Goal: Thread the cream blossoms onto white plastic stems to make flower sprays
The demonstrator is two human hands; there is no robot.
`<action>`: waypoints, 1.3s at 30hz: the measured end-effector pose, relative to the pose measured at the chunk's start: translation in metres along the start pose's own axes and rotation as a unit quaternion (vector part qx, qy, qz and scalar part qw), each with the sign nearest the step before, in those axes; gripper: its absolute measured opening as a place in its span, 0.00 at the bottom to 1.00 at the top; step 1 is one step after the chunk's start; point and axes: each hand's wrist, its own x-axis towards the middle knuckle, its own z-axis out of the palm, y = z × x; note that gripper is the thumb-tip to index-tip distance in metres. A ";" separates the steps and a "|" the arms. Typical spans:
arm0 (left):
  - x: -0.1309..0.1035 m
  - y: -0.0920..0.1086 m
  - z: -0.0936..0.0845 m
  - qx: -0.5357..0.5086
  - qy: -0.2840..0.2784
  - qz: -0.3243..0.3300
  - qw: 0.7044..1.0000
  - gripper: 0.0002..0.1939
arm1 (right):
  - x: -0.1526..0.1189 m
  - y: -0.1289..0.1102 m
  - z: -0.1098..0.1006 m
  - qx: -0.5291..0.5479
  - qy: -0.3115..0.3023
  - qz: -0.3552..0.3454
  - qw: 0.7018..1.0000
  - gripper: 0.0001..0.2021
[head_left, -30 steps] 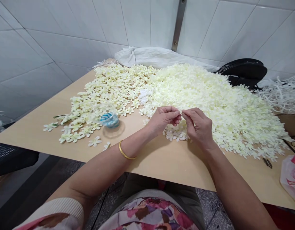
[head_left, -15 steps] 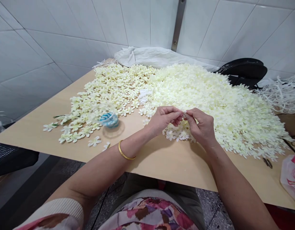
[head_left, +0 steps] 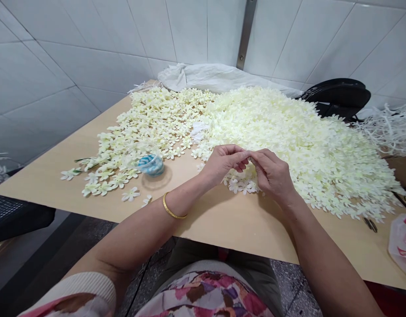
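My left hand [head_left: 223,164] and my right hand [head_left: 271,171] meet fingertip to fingertip above the front edge of a large heap of pale cream artificial flowers [head_left: 262,119]. Both are closed in a pinch. Whatever lies between the fingertips is hidden by the fingers. Left of my hands stands a small clear cup with something blue and white in it [head_left: 150,165]. Around that cup is a looser spread of cream flowers [head_left: 150,116], and a single flower [head_left: 131,194] lies in front of it.
At the back, white cloth [head_left: 216,78] runs along the tiled wall. A black round object [head_left: 341,94] and a tangle of white strands [head_left: 388,130] sit at right. Small dark metal snips [head_left: 370,225] and a red-and-white plastic bag [head_left: 403,242] lie near the table's right edge.
My right hand has shifted slightly left, and its fingertips now press against those of my left hand. The small pale piece seen between them before is now covered.
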 end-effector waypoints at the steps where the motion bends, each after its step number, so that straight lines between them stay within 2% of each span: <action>1: 0.000 0.000 0.000 0.000 0.000 0.000 1.000 0.10 | 0.000 0.000 0.000 -0.002 0.000 -0.001 1.000 0.12; 23: 0.002 -0.004 -0.002 0.007 -0.001 0.004 1.000 0.11 | -0.002 0.002 0.003 -0.025 -0.014 0.016 0.999 0.13; 29: 0.002 -0.003 -0.002 -0.004 -0.024 0.005 1.000 0.11 | 0.002 -0.003 -0.003 0.042 0.000 0.047 0.998 0.10; 34: -0.001 0.002 0.001 0.011 -0.020 0.015 1.000 0.07 | 0.004 -0.006 -0.006 0.106 0.006 0.086 0.991 0.10; 39: -0.003 0.006 0.005 0.060 -0.005 0.027 0.998 0.02 | 0.003 -0.007 -0.004 0.093 0.025 0.122 0.988 0.09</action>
